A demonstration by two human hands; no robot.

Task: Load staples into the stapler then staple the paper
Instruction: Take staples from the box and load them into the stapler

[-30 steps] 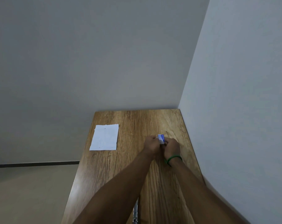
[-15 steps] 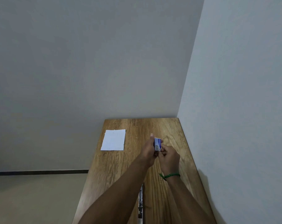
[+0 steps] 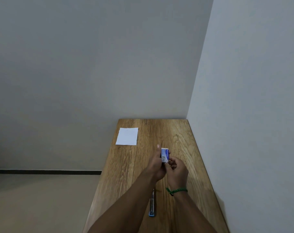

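Currently: staple box [image 3: 165, 155] held above the wooden table [image 3: 190, 148] by both hands.

Box, small and blue-and-white, is gripped upright in the left hand [image 3: 157, 167], fingers closed around its left side, one fingertip raised beside its far edge. Right hand [image 3: 177, 170] is pinched at the box's near right corner; whether a flap is being held cannot be told. A green cord bracelet [image 3: 176, 191] is worn on the right wrist. Stapler [image 3: 152, 206] is seen lying on the table near the body, between the forearms, partly hidden by the left arm, blue end nearest. White paper [image 3: 127, 136] lies flat at the far left of the table, well apart from the hands.
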